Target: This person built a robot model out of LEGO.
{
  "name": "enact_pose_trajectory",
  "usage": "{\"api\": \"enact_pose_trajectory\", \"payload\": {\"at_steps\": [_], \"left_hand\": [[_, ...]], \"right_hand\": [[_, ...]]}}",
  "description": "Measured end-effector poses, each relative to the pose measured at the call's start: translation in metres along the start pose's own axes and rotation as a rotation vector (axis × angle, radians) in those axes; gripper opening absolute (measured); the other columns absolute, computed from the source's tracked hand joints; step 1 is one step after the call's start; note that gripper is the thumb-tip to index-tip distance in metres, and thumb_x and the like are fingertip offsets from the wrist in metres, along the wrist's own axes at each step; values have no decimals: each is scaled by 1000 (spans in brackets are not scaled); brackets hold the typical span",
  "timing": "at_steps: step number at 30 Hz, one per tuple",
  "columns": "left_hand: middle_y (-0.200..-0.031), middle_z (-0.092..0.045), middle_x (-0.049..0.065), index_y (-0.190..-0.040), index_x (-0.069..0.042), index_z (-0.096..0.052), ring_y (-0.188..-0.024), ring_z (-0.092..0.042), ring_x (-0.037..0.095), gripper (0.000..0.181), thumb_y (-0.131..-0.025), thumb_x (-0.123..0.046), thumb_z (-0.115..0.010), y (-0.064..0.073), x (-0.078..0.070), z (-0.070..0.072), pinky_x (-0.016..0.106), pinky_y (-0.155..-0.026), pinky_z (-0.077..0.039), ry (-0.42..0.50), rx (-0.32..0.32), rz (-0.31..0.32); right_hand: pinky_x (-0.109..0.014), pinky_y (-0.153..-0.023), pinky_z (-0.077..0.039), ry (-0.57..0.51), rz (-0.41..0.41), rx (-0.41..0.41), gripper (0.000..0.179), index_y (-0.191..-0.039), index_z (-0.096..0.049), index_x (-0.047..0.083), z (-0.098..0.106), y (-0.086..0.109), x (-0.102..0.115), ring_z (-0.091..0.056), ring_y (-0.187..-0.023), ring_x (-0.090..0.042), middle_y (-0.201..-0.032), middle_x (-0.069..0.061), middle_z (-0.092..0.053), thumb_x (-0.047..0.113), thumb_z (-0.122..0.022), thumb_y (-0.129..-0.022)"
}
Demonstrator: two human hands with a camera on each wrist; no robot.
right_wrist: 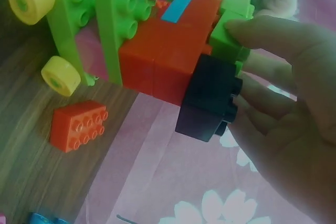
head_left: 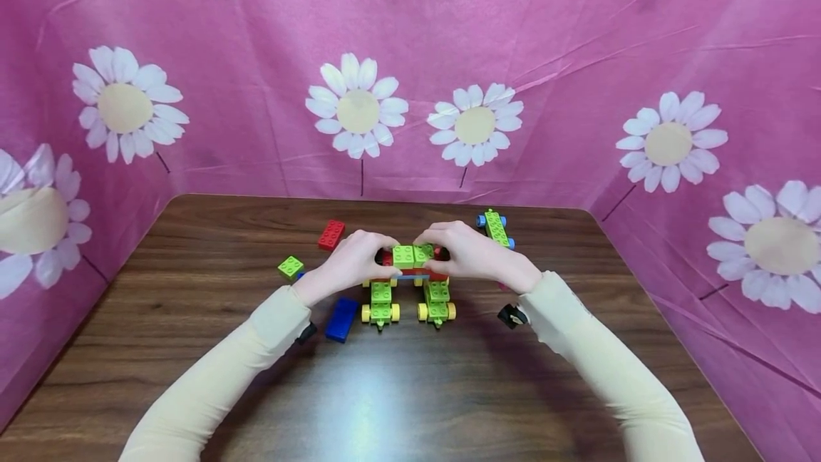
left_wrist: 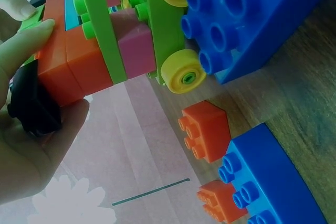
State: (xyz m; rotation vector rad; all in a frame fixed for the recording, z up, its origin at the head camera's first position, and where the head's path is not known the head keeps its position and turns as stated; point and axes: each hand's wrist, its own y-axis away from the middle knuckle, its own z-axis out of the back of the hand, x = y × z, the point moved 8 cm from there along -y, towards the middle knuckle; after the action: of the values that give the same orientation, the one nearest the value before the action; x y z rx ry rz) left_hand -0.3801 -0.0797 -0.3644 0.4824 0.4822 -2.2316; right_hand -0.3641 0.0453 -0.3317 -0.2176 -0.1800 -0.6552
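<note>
In the head view a toy brick build stands mid-table on two lime green wheeled bases (head_left: 381, 305) with yellow wheels. Red bricks (left_wrist: 84, 59) bridge the bases, with a flat blue piece (right_wrist: 182, 1) between them. Two lime green bricks (head_left: 403, 255) sit side by side on top. A black brick (right_wrist: 207, 98) caps one end of the red row and another black brick (left_wrist: 34, 98) the other. My left hand (head_left: 351, 262) grips the build's top from the left, thumb in front. From the right, my right hand (head_left: 471, 255) pinches the top beside a green brick.
Left of the build lie a long blue brick (head_left: 342, 319), a red brick (head_left: 331, 234) and a small green brick (head_left: 291, 267). Behind my right hand stands a green base with blue wheels (head_left: 496, 227). A pink flowered cloth (head_left: 410, 20) hangs behind the wooden table (head_left: 308, 412).
</note>
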Motion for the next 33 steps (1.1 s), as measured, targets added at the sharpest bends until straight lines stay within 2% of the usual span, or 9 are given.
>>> {"api": "enact_pose_trajectory", "payload": {"at_steps": [4, 11, 17, 24, 33], "left_hand": [[-73, -63, -3, -112, -10, -72, -57, -43, 6, 36, -83, -29, -81, 0, 1, -1, 19, -48, -29, -9, 0, 6], [-70, -61, -3, -114, -9, -72, -55, -41, 6, 37, -83, -28, -81, 0, 1, 0, 19, -47, -27, -8, 2, 12], [-69, -59, -3, -114, -9, -72, -55, -41, 6, 37, -83, -29, -80, 1, 1, 0, 19, -47, -27, -8, 7, 17], [-76, -66, -1, -115, -9, -72, -56, -44, 7, 38, -83, -27, -80, 1, 1, 1, 19, -47, -31, 4, 2, 20], [-78, -69, 0, -115, -8, -72, -56, -45, 6, 38, -83, -27, -80, 2, -1, 1, 19, -47, -32, 15, 1, 10]], "right_hand": [[-33, -80, -56, -12, -7, -9, 32, -118, -69, 5, 0, 1, -3, -66, -91, -17, -110, -7, -71, 11, -72, -87], [-28, -71, -52, 3, 9, -7, 33, -119, -69, 3, 2, 0, 2, -60, -80, -18, -108, -9, -67, 8, -71, -87], [-27, -70, -52, 38, 12, 20, 31, -117, -71, 3, 1, -4, 6, -62, -80, -19, -105, -8, -67, 9, -73, -87], [-28, -69, -53, 90, 15, 24, 30, -114, -72, 2, 2, -7, 11, -63, -80, -20, -101, -8, -68, 10, -76, -85], [-28, -70, -54, 42, -3, -14, 30, -113, -73, 1, 2, -5, 11, -66, -80, -22, -101, -10, -70, 11, -77, -84]]}}
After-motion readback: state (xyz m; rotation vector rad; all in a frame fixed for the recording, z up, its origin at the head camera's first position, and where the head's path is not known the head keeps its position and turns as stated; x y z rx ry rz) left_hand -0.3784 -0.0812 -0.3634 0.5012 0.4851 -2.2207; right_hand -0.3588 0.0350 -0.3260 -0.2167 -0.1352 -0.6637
